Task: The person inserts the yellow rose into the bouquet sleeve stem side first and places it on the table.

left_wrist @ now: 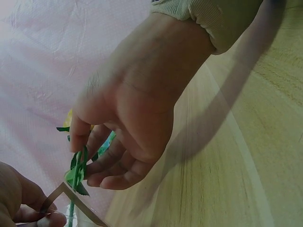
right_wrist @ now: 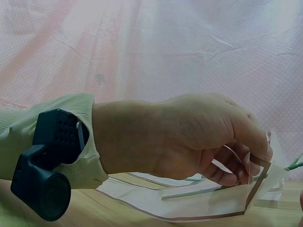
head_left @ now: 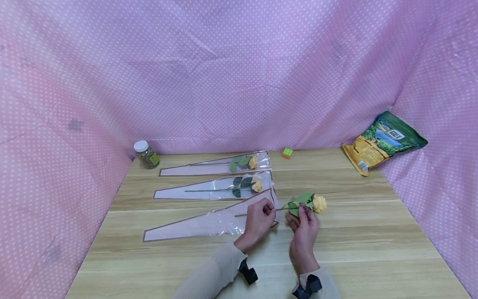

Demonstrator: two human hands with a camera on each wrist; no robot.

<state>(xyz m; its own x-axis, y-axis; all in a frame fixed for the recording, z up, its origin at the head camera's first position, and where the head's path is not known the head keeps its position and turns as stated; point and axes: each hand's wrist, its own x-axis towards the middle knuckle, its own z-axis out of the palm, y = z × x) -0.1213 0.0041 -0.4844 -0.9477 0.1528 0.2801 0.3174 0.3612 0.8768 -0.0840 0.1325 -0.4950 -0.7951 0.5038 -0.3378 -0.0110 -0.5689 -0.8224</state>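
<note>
A yellow rose with green leaves lies sideways in the head view, its stem running left into the mouth of the nearest clear flower sleeve with a brown border. My left hand pinches the sleeve's edge at that mouth; the right wrist view shows this left hand with the stem visible through the film. Just below the bloom, my right hand holds the stem between thumb and fingers. In the left wrist view, the right hand partly hides the rose.
Two more sleeves, the middle one and the far one, each contain a yellow rose. A white-lidded jar stands at the back left. Toward the back are a small green-and-orange block and a green-and-yellow bag. Pink dotted cloth surrounds the table.
</note>
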